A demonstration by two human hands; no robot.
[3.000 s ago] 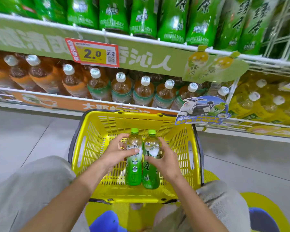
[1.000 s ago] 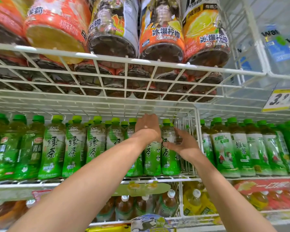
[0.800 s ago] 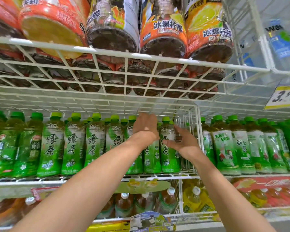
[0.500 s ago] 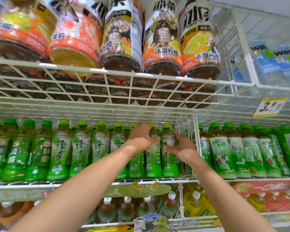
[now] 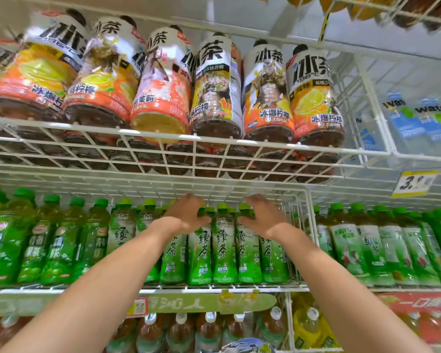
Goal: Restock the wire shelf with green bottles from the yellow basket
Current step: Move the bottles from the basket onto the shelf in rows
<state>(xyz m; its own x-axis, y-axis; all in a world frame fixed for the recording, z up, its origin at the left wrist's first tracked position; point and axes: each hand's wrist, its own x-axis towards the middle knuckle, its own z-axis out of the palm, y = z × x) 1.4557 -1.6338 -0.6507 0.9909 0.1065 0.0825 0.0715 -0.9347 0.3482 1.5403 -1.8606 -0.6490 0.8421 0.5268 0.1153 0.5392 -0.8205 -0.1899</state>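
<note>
A row of green bottles stands upright on the white wire shelf at the middle of the view. My left hand curls over the neck of one green bottle in that row. Just to the right, my right hand curls over the neck of another green bottle. One bottle stands untouched between the two. Both gripped bottles rest on the shelf. My hands hide their caps in part. The yellow basket is out of view.
Directly above my hands is a wire shelf with large orange-labelled tea bottles. A wire divider closes the bay on the right, with other green bottles beyond it. Brown tea bottles fill the shelf below. A price tag hangs at the right.
I have lifted two green bottles from the yellow basket up onto the wire shelf. Over the last second my hands slid up to the bottle necks and moved slightly apart, and my view tilted upward.
</note>
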